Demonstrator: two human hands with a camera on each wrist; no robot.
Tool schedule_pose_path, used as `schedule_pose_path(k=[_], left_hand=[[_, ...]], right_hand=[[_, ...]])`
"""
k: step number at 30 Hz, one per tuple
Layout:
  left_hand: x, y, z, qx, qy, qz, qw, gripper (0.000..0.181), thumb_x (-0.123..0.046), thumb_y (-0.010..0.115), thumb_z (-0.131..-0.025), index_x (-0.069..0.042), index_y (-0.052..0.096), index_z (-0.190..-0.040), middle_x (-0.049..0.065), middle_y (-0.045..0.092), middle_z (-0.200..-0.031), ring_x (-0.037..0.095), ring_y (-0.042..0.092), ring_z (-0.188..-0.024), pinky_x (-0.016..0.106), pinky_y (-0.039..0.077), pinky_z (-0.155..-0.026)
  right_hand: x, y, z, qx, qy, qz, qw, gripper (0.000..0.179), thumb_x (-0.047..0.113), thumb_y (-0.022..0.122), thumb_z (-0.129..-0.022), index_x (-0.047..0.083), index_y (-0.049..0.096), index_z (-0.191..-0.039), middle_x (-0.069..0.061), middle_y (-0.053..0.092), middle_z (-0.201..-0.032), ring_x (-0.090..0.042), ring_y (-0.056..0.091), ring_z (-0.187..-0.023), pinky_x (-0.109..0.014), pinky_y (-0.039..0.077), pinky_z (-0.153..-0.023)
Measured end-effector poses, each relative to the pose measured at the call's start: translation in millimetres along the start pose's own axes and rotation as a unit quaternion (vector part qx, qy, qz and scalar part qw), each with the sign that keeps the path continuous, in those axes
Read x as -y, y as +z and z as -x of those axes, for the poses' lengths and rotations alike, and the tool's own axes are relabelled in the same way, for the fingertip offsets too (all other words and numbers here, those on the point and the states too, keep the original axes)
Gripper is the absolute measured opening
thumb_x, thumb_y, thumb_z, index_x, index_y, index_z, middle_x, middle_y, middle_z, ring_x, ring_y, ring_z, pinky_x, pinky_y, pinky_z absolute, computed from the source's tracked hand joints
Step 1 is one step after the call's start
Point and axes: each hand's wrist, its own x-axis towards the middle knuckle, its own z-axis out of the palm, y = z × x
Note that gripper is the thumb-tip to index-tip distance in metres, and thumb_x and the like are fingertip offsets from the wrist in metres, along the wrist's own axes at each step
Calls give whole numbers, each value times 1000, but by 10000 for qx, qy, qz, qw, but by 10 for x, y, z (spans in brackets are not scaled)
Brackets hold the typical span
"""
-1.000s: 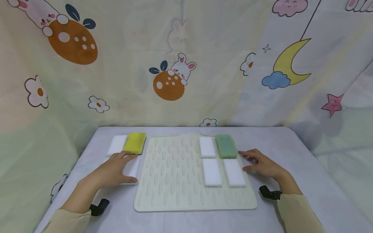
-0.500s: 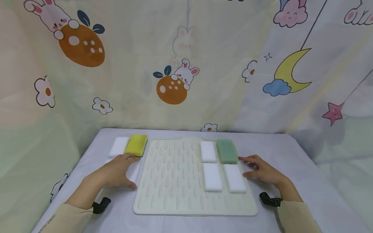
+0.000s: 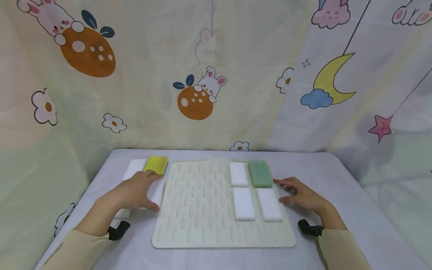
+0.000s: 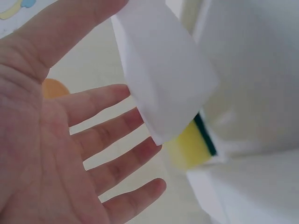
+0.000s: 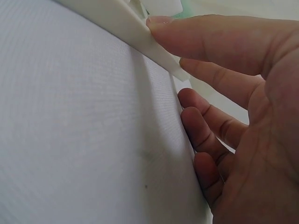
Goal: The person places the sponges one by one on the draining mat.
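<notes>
In the head view, my left hand (image 3: 135, 190) holds a white melamine sponge (image 3: 156, 193) between thumb and fingertips, left of the pale ridged mat (image 3: 195, 236). The left wrist view shows that white sponge between the thumb and the straight fingertips, with a yellow sponge (image 4: 187, 149) with a dark green backing behind it. My right hand (image 3: 303, 194) rests at the mat's right edge. Its thumb and index fingertip touch the rim, and the other fingers curl loosely around nothing. A green sponge (image 3: 260, 174) lies on the mat near that hand.
Several white sponges (image 3: 244, 203) lie on the mat's right side around the green one. Left of the mat, another white sponge (image 3: 134, 168) lies beside the yellow one, and a white block (image 3: 123, 213) shows under my left wrist. A patterned cloth (image 3: 253, 48) hangs behind the table.
My left hand has risen slightly with the white sponge, and a white block below the wrist has come into view. The right hand stays at the mat's edge. The head view has shifted a little.
</notes>
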Motion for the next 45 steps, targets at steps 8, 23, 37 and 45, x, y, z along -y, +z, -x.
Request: schedule_pose_path(k=[8,23,37,45], left_hand=[[-272,-128,-228,-138,267,-279,9992,107,-58,91,-69,-9,48,-155,17,49,-154,41,46,-139,60,48,-106],[-710,-222,-658,-90,556,-764,9955,106,-64,87,-73,-13,46,-157,9,50,-154,37,46,-139,53,45,-112],[-971,-150,-1073,120,424,-974,9943,105,-67,85,-72,-18,46,-157,5,47,-155,35,40,-144,55,45,-110],[-1069,-79,-1220,212,322,-850,9956,105,-66,86,-73,-18,45,-157,7,43,-159,35,38,-146,55,42,-114]], right_hand=[[27,-15,-8,0,-42,21,10000,77,34,86,-84,19,54,-152,-13,47,-139,-32,44,-128,-48,41,-103],[8,-1,-41,33,-19,0,10000,78,35,87,-83,20,55,-152,-13,47,-140,-32,43,-126,-40,41,-97],[-24,-18,-16,-29,-57,-64,10000,77,31,87,-83,21,55,-152,-13,48,-140,-29,42,-123,-38,39,-95],[0,-15,-24,-59,28,-55,10000,77,33,87,-82,19,55,-151,-15,47,-141,-31,42,-125,-39,40,-95]])
